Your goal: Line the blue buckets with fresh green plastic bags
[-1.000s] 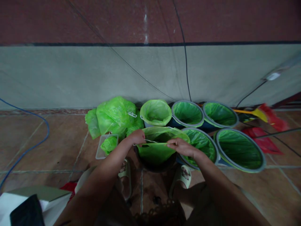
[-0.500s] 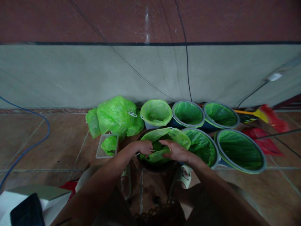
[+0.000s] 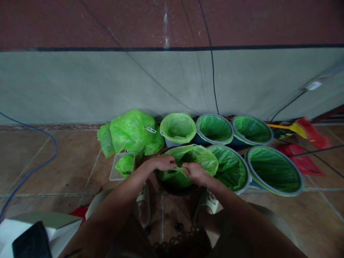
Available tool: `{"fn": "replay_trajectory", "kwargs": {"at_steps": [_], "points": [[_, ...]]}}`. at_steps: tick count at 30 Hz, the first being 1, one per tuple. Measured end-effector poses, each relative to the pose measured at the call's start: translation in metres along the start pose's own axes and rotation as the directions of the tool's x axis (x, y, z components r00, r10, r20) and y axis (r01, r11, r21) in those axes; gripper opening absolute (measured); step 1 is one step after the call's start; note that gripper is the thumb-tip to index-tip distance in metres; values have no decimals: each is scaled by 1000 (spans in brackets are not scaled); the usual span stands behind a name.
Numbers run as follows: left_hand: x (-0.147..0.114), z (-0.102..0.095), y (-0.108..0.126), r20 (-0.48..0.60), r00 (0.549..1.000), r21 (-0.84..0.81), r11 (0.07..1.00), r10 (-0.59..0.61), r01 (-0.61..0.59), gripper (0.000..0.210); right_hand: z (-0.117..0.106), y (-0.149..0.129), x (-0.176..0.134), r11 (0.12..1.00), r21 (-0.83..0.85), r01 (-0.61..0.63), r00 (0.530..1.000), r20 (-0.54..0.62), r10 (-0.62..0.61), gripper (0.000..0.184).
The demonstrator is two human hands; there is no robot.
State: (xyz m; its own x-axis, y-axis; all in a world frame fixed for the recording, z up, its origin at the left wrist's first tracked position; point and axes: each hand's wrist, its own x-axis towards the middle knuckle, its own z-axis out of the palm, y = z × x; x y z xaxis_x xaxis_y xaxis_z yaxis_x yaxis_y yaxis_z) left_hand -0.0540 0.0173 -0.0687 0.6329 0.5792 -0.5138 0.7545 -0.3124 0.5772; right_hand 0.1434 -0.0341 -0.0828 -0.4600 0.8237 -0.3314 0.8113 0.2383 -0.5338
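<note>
A green plastic bag point(image 3: 205, 156) lies inside a dark round bucket point(image 3: 174, 190) on the floor between my feet. My left hand point(image 3: 164, 163) is closed on the near edge of the bag at its left part. Close beside it, my right hand point(image 3: 195, 172) pinches the same edge. The edge is lifted and stretched between both hands, while the bag's far side leans up on the right. The bucket's back rim is mostly hidden by the bag.
Several buckets lined with green bags, one of them a pale bucket point(image 3: 178, 129), stand by the wall. Filled green bags point(image 3: 131, 130) and a clear plastic box point(image 3: 115, 173) lie left. A broom point(image 3: 301, 130) and red dustpan point(image 3: 298, 157) are right; a blue hose point(image 3: 52, 157) crosses the floor.
My right hand was open over the bag and is now closed on its edge. The left hand has risen slightly, and the bag's near edge is up between the hands.
</note>
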Motion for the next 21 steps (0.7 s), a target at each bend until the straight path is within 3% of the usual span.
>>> {"fn": "replay_trajectory", "kwargs": {"at_steps": [3, 6, 11, 17, 21], "points": [[-4, -4, -2, -67, 995, -6, 997, 76, -77, 36, -6, 8, -1, 995, 36, -91, 996, -19, 92, 19], [-6, -2, -4, -91, 992, 87, 993, 88, -80, 43, -8, 13, -3, 990, 73, -124, 992, 0, 125, 19], [-3, 5, -3, -171, 978, 139, 985, 121, -98, 20, -7, 17, -1, 987, 76, -140, 990, 10, 140, 19], [-2, 2, -1, -194, 970, -187, 966, 144, -180, 18, -7, 23, 2, 986, 98, -132, 991, -19, 134, 18], [0, 4, 1, -139, 979, -425, 884, 146, -193, 23, -2, 20, 1, 953, 304, 0, 995, -94, 29, 41]]}}
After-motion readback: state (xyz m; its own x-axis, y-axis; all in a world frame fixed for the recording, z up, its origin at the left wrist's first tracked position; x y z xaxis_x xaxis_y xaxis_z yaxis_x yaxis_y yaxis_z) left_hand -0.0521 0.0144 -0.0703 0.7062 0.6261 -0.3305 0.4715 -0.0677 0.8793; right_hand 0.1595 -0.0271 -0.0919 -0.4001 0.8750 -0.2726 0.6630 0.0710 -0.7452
